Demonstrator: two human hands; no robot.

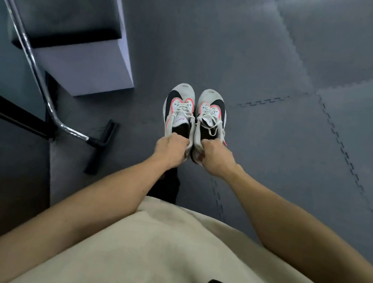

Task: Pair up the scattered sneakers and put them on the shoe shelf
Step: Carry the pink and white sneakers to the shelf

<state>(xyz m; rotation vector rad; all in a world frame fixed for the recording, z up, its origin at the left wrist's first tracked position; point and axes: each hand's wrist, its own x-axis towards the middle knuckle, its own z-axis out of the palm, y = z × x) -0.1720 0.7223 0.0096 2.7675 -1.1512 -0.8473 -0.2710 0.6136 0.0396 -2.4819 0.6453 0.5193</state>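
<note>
Two matching white sneakers with black swooshes and pink trim are held side by side, toes pointing away from me, above the grey floor. My left hand grips the heel of the left sneaker. My right hand grips the heel of the right sneaker. The two shoes touch along their inner sides. Loose white laces hang from both. No shoe shelf can be made out for certain.
Grey interlocking foam mats cover the floor ahead and to the right. At the left stands a pale stepped box or shelf unit. A chrome rack tube with a black foot crosses in front of it.
</note>
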